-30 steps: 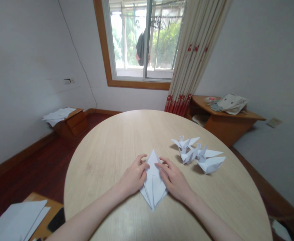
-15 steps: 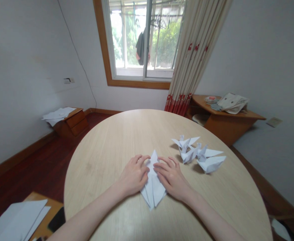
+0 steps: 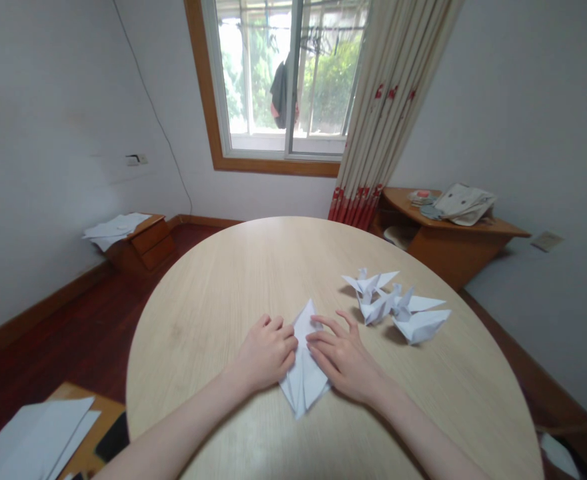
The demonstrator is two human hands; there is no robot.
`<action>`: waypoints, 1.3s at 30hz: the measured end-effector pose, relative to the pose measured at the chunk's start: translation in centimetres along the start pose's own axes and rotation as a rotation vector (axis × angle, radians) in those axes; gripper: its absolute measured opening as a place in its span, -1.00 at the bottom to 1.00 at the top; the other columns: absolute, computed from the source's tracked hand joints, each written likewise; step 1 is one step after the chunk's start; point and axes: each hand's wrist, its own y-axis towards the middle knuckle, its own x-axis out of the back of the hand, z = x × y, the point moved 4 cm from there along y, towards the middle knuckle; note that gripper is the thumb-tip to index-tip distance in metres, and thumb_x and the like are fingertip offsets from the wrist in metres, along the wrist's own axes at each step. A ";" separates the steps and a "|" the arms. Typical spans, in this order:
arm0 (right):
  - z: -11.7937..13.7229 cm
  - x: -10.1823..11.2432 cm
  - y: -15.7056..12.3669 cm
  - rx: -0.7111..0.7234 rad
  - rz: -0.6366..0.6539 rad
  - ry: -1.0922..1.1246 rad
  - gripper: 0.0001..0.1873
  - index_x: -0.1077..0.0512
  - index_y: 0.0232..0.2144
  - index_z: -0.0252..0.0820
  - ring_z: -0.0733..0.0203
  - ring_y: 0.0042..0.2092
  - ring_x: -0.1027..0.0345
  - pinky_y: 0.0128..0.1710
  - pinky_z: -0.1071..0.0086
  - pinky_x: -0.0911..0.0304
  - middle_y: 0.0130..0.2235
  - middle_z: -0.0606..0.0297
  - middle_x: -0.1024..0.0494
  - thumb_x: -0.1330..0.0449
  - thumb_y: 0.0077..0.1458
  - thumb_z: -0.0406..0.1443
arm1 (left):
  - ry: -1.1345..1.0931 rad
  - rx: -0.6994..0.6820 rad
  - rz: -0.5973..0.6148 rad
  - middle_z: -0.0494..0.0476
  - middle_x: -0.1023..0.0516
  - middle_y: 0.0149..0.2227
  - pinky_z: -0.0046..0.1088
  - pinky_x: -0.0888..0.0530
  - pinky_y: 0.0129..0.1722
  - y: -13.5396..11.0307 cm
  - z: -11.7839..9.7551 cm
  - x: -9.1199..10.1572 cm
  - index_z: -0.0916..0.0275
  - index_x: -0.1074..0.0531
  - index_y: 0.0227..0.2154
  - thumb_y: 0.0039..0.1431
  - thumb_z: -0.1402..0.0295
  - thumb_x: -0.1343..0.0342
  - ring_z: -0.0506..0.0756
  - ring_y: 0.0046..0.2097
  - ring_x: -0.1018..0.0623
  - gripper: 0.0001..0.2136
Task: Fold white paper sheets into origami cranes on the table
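A white sheet folded into a narrow diamond, the folded paper, lies on the round table with one point away from me. On its left edge my left hand is closed, fingers curled and thumb tucked in at the paper. My right hand rests on the right side of the paper with its fingers spread, the fingertips touching the upper part. Several finished white paper cranes stand just to the right, beyond my right hand.
The pale wood table has a curved edge. Left of it, loose white sheets lie on a low wooden surface, with more papers on a small cabinet. At the back right, a corner desk carries a cloth bag.
My left fingers have curled in and drawn back from the paper's upper edge. My right index finger has bent slightly inward over the paper, which has turned a little.
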 end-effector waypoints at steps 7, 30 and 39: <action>0.0 -0.2 -0.1 0.013 -0.002 0.027 -0.70 -0.47 -0.37 -0.15 0.06 0.10 -0.30 0.19 -0.10 0.13 -0.27 0.23 -0.58 0.04 0.27 -0.39 | 0.010 0.008 0.016 0.11 -0.48 -0.28 -0.28 -0.27 -0.23 0.0 0.1 -0.2 0.23 -0.43 -0.35 0.25 0.41 0.04 0.14 -0.21 -0.41 -0.85; 0.0 0.3 -0.1 0.015 0.069 0.075 -0.75 -0.35 -0.44 -0.18 0.14 -0.06 -0.33 0.19 -0.01 0.18 -0.37 0.30 -0.50 0.03 0.26 -0.36 | -0.080 0.021 -0.005 0.12 -0.52 -0.17 -0.19 -0.29 -0.09 -0.4 0.4 0.3 0.21 -0.47 -0.19 0.19 0.40 0.06 0.19 -0.12 -0.41 -0.77; -0.2 0.4 -0.3 0.020 0.112 0.120 -0.82 -0.40 -0.33 -0.16 0.10 -0.07 -0.32 0.18 0.02 0.22 -0.29 0.30 -0.51 -0.25 0.10 -0.18 | -0.151 -0.001 -0.063 0.10 -0.48 -0.01 -0.14 -0.11 0.20 -0.6 0.7 -0.6 0.20 -0.41 -0.08 0.21 0.45 0.08 0.18 0.08 -0.35 -0.72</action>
